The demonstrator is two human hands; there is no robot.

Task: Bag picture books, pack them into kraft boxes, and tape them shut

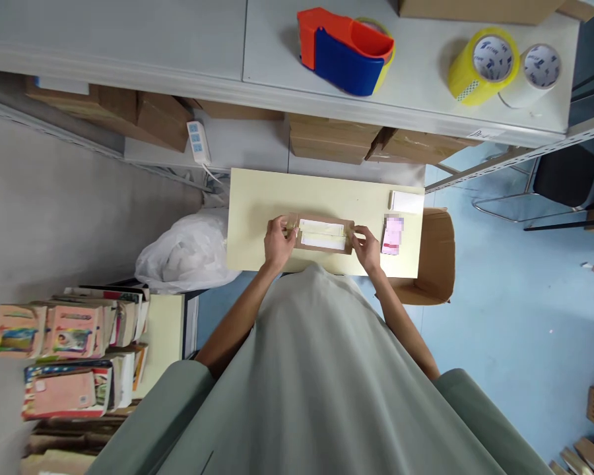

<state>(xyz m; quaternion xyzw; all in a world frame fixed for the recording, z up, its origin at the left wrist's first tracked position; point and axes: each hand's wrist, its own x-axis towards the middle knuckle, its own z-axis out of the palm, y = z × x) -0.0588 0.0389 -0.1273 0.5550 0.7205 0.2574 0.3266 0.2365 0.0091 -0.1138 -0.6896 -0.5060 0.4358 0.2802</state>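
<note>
A small, flat cardboard package [323,249] lies lengthwise on the pale yellow tabletop [257,188] in front of me. Two white strips show on its upper face, and a shiny yellowish band like clear tape [321,233] runs between them. My left hand [278,243] is closed at the package's left end, where a bit of see-through film shows by the fingertips. At the right end, my right hand [367,251] pinches the edge with thumb and fingers. Whether the fingertips grip only cardboard or also tape is too small to tell.
Right of the package lie a phone [392,235] and a white box [406,202]. An open carton [435,257] stands beyond the table's right edge. The shelf ahead holds a tape dispenser [346,56] and tape rolls [482,66]. Left are a plastic bag [185,254] and stacked books [74,336].
</note>
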